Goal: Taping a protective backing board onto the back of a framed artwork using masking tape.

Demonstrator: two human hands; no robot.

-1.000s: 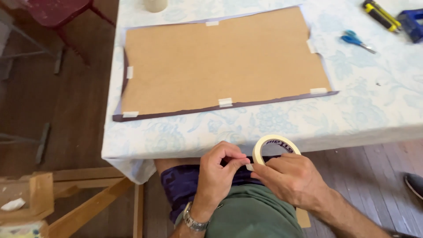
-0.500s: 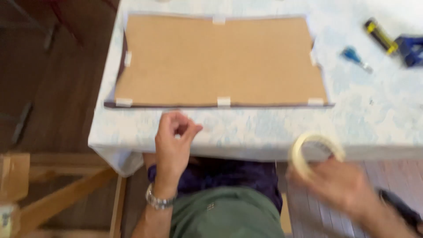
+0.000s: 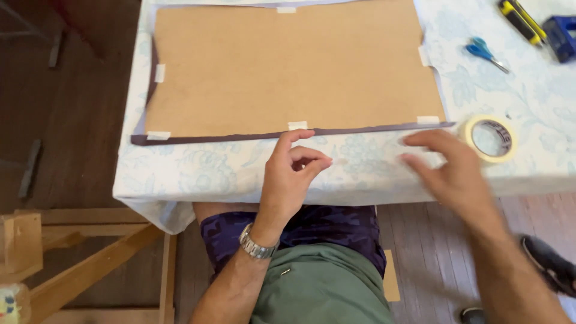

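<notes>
Brown board lay flat on the table, over a dark sheet showing at its lower edge. White tape tabs sat at 12, 3, 6 and 9 o'clock on the board, plus both lower corners.

Tape roll, cream ring, lay flat on the cloth at 3 o'clock of the board's lower right corner. Right hand was blurred, fingers spread, holding nothing, just left of the roll. Half a second before, that hand gripped the roll off the table edge.

Left hand was loosely curled, thumb meeting fingertips; cannot tell if anything was pinched. It sat at 6 o'clock of the middle tab.

Blue scissors and a yellow-black tool lay at 1 o'clock.
</notes>
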